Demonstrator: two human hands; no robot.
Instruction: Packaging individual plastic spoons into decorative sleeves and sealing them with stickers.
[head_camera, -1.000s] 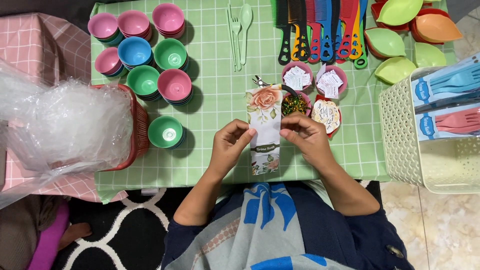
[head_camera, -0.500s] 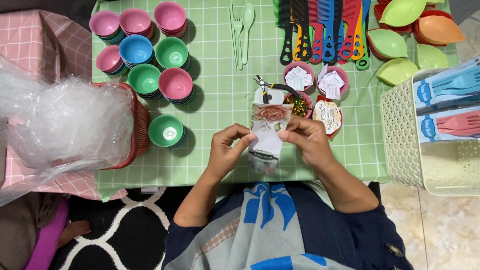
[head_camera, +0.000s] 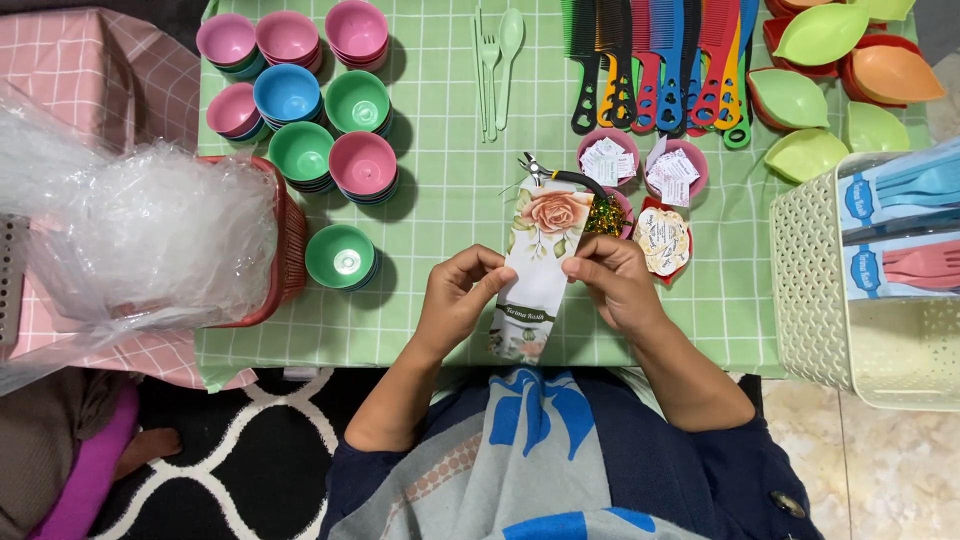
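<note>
A long white paper packet (head_camera: 537, 265) printed with a peach rose lies lengthwise over the green checked tablecloth (head_camera: 440, 200), held between both hands. My left hand (head_camera: 458, 298) pinches its left edge near the middle. My right hand (head_camera: 612, 278) grips the right edge. The packet's lower end hangs over the table's near edge toward my lap. Just beyond its top lie small pliers (head_camera: 545, 172) and a bowl of glittery gold bits (head_camera: 606, 215), partly hidden by my right hand.
Stacks of pink, blue and green small bowls (head_camera: 300, 95) sit at the far left, one green bowl (head_camera: 342, 256) nearer. A red basket of clear plastic bags (head_camera: 150, 235) is left. Coloured combs (head_camera: 660, 60), leaf-shaped dishes (head_camera: 820, 90), bowls of small tags (head_camera: 640, 165), and a cream basket (head_camera: 830, 300) of boxed cutlery are on the right.
The packet, bent and folded over half a second ago, is now straightened out flat and long between both hands, as it was a second ago.
</note>
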